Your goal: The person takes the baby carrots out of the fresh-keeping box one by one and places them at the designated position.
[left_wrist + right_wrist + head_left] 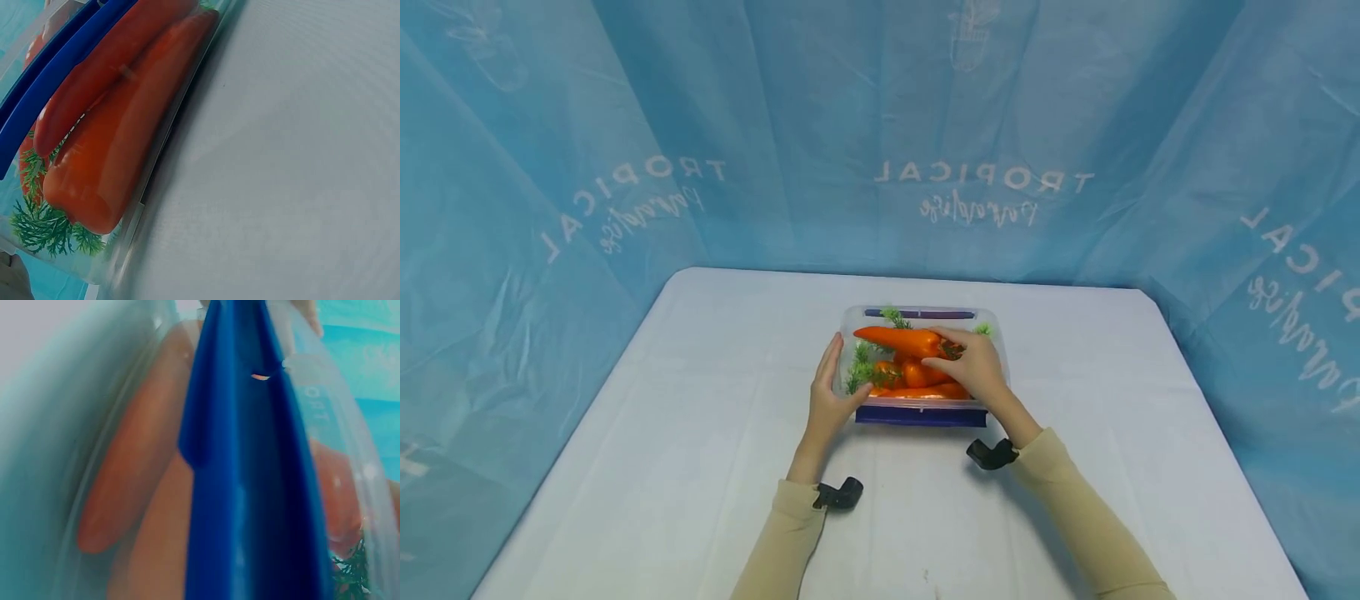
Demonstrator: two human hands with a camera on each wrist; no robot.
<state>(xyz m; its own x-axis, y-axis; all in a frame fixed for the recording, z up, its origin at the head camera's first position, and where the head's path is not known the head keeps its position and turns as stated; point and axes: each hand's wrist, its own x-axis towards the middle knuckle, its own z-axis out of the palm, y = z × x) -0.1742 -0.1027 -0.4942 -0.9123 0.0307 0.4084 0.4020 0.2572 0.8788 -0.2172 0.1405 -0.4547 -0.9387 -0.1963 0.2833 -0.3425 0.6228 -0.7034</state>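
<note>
A clear plastic food container [996, 323] with blue clips [921, 416] stands on the white table, its top uncovered. Inside lie red-orange peppers [119, 134], tomatoes [917, 374] and green dill sprigs [860, 372]. My right hand [979, 367] reaches over the right side and pinches the stem end of a long pointed pepper [893, 338], which lies across the top of the other vegetables. At the left side, my left hand [831, 403] rests against the container, fingers straight along the wall and thumb at the front left corner.
White cloth covers the table [715, 375]. Blue printed curtains [880, 125] hang behind it and at both sides. Black wrist cameras [839, 493] sit on both wrists, the right one just in front of the container.
</note>
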